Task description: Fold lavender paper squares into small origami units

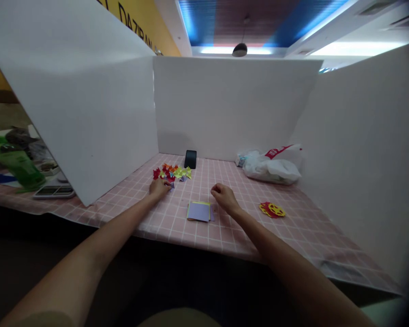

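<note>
At the left of the table, my left hand (159, 188) has its fingers pinched on a small purple folded paper piece (172, 186). Just beyond it lies a cluster of folded paper pieces: red ones (156, 173), orange ones (170, 168) and yellow ones (183, 172). My right hand (224, 197) is closed over the middle of the table, fingers curled, with nothing visible in them. Between my forearms lies a stack of square paper sheets (198, 212), purple on top with yellow edges showing beneath.
Red and yellow cut-out shapes (272, 210) lie at the right. A dark phone-like device (190, 159) leans at the back, and a white plastic bag (272, 169) sits back right. White panels (231, 109) enclose the pink checked table (177, 227). A green bottle (18, 165) and scale (54, 191) are outside, left.
</note>
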A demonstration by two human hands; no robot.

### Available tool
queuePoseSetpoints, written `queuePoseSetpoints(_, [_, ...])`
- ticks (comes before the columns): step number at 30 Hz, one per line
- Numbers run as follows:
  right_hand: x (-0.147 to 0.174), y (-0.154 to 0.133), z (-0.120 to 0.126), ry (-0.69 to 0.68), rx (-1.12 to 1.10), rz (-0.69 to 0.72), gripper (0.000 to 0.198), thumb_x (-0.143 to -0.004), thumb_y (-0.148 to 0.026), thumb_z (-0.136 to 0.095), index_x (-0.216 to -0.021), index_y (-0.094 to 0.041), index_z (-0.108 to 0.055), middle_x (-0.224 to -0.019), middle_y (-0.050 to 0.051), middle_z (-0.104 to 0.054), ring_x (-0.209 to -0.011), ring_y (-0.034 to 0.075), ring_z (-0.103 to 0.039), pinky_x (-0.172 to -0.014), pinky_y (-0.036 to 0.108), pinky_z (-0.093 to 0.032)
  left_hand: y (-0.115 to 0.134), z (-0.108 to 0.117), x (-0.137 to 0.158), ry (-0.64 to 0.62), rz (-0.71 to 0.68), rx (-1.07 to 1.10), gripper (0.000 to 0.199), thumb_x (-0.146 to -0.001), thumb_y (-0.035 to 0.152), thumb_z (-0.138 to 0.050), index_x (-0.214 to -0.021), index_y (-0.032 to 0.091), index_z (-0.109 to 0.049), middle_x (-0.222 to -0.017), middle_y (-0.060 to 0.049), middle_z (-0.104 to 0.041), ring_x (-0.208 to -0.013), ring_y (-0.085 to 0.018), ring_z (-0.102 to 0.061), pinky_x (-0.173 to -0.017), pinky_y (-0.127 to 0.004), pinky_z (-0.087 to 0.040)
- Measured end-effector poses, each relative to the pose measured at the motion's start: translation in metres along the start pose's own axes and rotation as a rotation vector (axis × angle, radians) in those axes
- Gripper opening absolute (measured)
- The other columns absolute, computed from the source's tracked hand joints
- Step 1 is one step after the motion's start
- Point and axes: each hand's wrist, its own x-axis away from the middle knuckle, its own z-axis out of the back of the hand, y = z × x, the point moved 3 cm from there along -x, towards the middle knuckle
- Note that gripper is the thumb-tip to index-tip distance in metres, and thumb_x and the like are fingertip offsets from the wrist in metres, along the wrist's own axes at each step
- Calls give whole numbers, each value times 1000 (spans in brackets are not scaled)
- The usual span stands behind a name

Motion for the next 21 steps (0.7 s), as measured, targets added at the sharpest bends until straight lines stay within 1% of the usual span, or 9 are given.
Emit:
queuePoseSetpoints(5, [6,-1,-2,-121,-32,83,13,-81,-13,-54,-75,-16,-65,-76,4,-67,-71,16,-60,-68,28,-45,-3,-3,-7,-19,-5,-60,35,-94,33,-61,-126,17,-59,-127,-11,-61,-106,-24,-64,-88,-44,-56])
queuePoseSetpoints(7, [15,-7,0,-191,-51,134,9,-81,-14,-59,-77,-16,-67,-82,4,-68,-77,16,-62,-72,29,-47,-4,-4,-7,-14,-12,-67,35,-95,33,-60,-126,17,-58,-127,-11,-61,-106,-24,-64,-88,-45,-56])
queuePoseSetpoints(9, [27,-12,1,-264,-72,179,6,-79,-17,-68,-84,-16,-69,-91,6,-67,-83,17,-64,-77,31,-50,-5,-4,-7,5,-22,-65,30,-94,32,-61,-120,17,-62,-123,-11,-64,-104,-24,-64,-89,-44,-55])
queuePoseSetpoints(12, [45,-19,0,-387,-57,315,33,-74,-21,-78,-105,-18,-68,-117,12,-63,-107,24,-60,-94,41,-50,-6,-3,-5,57,-51,-39,16,-83,23,-69,-96,16,-75,-103,-11,-72,-98,-28,-66,-86,-39,-51])
queuePoseSetpoints(13, [50,-19,-1,-417,-43,336,40,-74,-21,-79,-111,-18,-67,-123,14,-61,-113,26,-58,-97,44,-49,-7,-2,-4,74,-61,-24,15,-79,21,-70,-92,17,-76,-99,-11,-73,-96,-29,-66,-84,-38,-50])
queuePoseSetpoints(15, [56,-17,-2,-436,-16,328,49,-74,-23,-80,-121,-19,-63,-132,15,-56,-120,28,-55,-102,46,-46,-7,-1,-3,104,-77,14,18,-75,19,-69,-91,18,-77,-95,-9,-74,-89,-27,-66,-78,-34,-49])
queuePoseSetpoints(16, [57,-15,-3,-429,-7,315,52,-75,-22,-80,-124,-18,-62,-135,16,-54,-123,29,-53,-105,47,-45,-8,0,-3,119,-82,38,20,-74,19,-68,-92,18,-77,-92,-8,-74,-85,-25,-66,-75,-33,-48])
queuePoseSetpoints(18, [59,-13,-4,-411,-16,312,50,-76,-21,-79,-123,-18,-62,-134,16,-55,-123,28,-54,-105,47,-45,-8,3,-2,159,-85,91,22,-75,21,-65,-94,18,-75,-88,-6,-73,-78,-22,-65,-71,-31,-47])
queuePoseSetpoints(21, [61,-10,-6,-412,-35,346,48,-75,-22,-79,-120,-19,-62,-134,15,-55,-123,30,-53,-104,49,-46,-9,6,2,248,-85,169,23,-80,27,-58,-94,17,-73,-87,-6,-71,-77,-21,-63,-71,-30,-48])
